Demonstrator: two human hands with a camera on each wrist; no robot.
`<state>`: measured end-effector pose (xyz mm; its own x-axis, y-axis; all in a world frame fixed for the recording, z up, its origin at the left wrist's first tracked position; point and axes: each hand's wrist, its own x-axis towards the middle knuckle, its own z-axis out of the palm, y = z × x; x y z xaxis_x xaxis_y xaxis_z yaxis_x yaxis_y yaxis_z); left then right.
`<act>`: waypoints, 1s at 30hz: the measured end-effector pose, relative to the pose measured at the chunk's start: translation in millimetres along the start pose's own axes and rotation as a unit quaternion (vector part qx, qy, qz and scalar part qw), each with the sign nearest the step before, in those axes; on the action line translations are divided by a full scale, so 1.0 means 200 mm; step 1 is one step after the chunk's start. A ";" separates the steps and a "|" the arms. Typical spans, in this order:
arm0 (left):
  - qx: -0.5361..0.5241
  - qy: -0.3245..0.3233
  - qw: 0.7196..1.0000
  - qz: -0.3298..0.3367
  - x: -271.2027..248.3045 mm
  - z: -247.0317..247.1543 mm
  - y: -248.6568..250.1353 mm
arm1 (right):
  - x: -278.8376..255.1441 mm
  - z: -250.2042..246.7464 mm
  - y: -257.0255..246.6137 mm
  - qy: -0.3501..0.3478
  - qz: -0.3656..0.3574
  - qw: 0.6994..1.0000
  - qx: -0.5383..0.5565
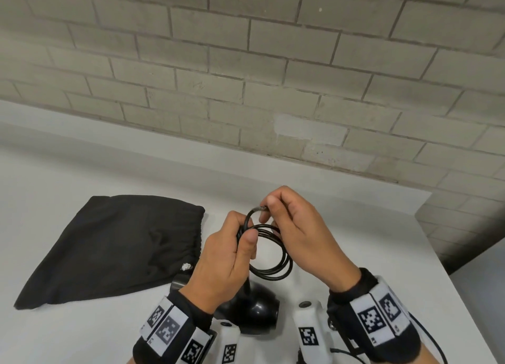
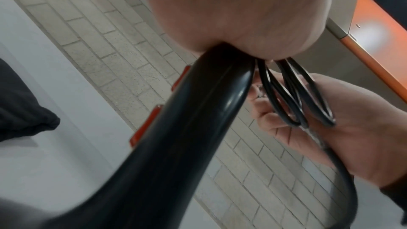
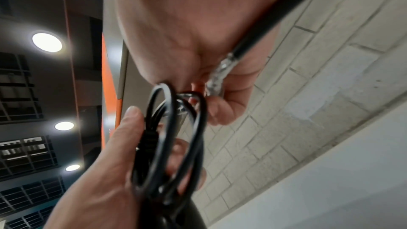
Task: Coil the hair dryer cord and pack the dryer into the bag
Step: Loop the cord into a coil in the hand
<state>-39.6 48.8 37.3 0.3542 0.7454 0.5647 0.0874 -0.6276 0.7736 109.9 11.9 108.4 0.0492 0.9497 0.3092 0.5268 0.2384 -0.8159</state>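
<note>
Dryer (image 1: 254, 309) partly hidden by hands.

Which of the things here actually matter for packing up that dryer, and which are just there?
Part of the job:
- cord, coiled in loops, held by the left hand
- its frayed end, pinched by the right hand
- hair dryer
- black bag, lying flat on the table

Just there:
- white table
- brick wall

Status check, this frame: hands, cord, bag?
Left hand grips coiled cord and dryer handle. Right hand pinches cord's taped end. Bag flat on table, nothing blocking.
</note>
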 end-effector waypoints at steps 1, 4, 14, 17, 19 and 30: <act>-0.004 0.007 1.000 -0.003 0.00 0.00 0.00 | -0.02 -0.01 0.01 -0.016 0.004 1.000 0.018; -0.010 0.022 1.000 0.000 0.00 0.01 -0.01 | -0.09 -0.03 0.04 -0.089 0.017 0.995 0.049; -0.028 0.041 0.999 0.001 0.01 0.04 0.01 | -0.12 -0.08 0.05 -0.111 0.026 0.993 0.021; -0.028 0.036 0.999 -0.007 0.02 0.02 0.03 | -0.12 -0.09 0.03 -0.128 0.044 0.990 0.047; -0.024 0.029 0.999 -0.005 0.02 0.02 0.04 | -0.12 -0.09 0.03 -0.130 0.052 0.987 0.077; 0.002 0.050 0.998 -0.046 0.04 0.05 0.06 | -0.26 0.04 0.13 0.165 -0.149 0.959 -0.175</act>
<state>-27.3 44.5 47.9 0.2505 0.8183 0.5173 0.1198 -0.5564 0.8222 114.7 -29.4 67.2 0.0868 0.7199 0.6886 0.8093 0.3522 -0.4701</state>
